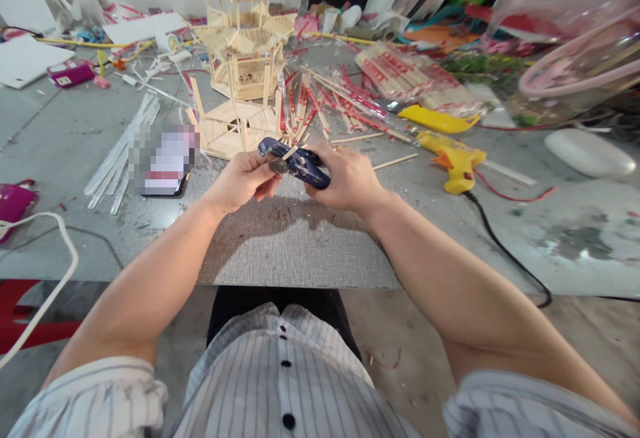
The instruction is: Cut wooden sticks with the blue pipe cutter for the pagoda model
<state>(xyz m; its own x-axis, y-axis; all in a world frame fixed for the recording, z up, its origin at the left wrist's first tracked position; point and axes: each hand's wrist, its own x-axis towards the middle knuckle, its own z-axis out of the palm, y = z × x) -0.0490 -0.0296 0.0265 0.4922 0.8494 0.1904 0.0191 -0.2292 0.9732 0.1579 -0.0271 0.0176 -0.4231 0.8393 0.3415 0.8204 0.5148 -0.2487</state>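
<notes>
While the right grip (345, 175) was wrapped closed around the dark blue hand tool (305, 166), the left grip (247, 178) was closed, fingers bent at the tool's metal end; whether it also pinched the short pale stick (290, 153) lying across the tool could not be told. Just beyond both grips stood the stick pagoda (245, 68), with loose wooden sticks (305, 108) beside it, crowding the far side. Left of the grips lay a phone (167, 161) and clear glue sticks (123, 148); to the right were a yellow glue gun (453, 161) and a yellow-handled tool (437, 119), the gun's black cable (500, 251) running to the near edge. Between the grips and that edge, the tabletop (300, 245) offered an open patch, scattered with crumbs.
</notes>
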